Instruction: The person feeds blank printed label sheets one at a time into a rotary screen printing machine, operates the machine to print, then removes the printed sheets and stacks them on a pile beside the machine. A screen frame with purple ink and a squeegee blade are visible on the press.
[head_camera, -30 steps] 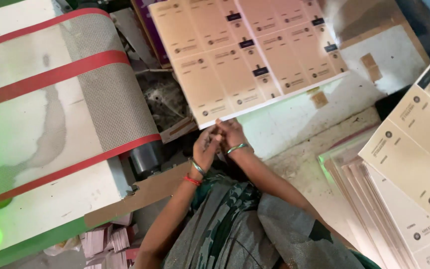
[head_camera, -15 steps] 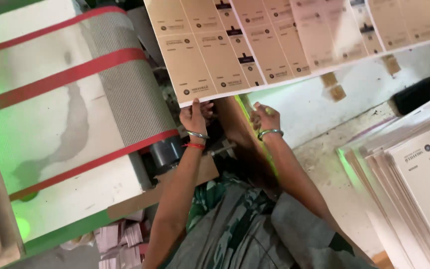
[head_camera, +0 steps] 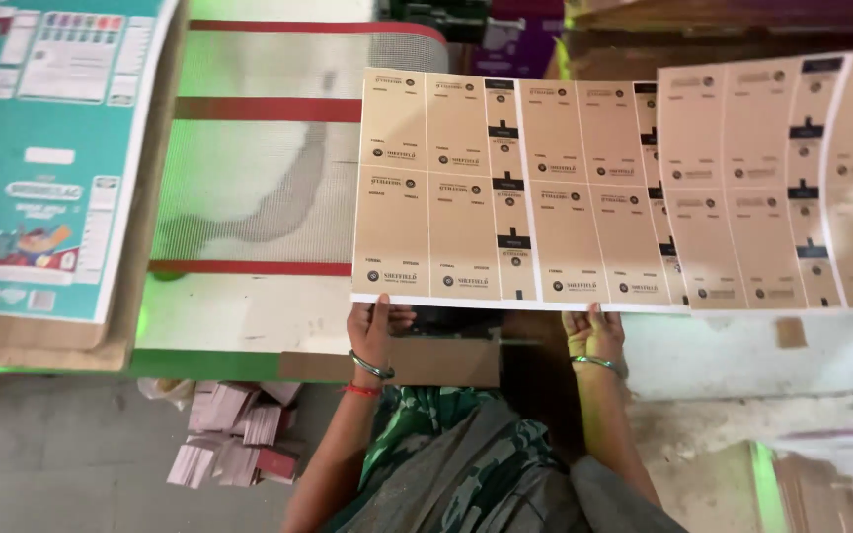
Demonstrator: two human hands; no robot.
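Both forearms raised from lower centre of the frame, roughly parallel, set well apart. Left hand [head_camera: 375,328] at centre-left, fingers curled upward, thumb lying across the top, closed in a pinch grip. Left wrist ringed by a metal bangle above a red band. Right hand [head_camera: 592,332] at centre-right, fingers extended upward and closed in a matching pinch. Right wrist ringed by one metal bangle. Elbows bent, tucked toward the torso.

both hands, left hand [head_camera: 375,331] and right hand [head_camera: 592,334], hold a tan printed sheet [head_camera: 520,188] by its near edge above a red-striped conveyor belt [head_camera: 249,178].
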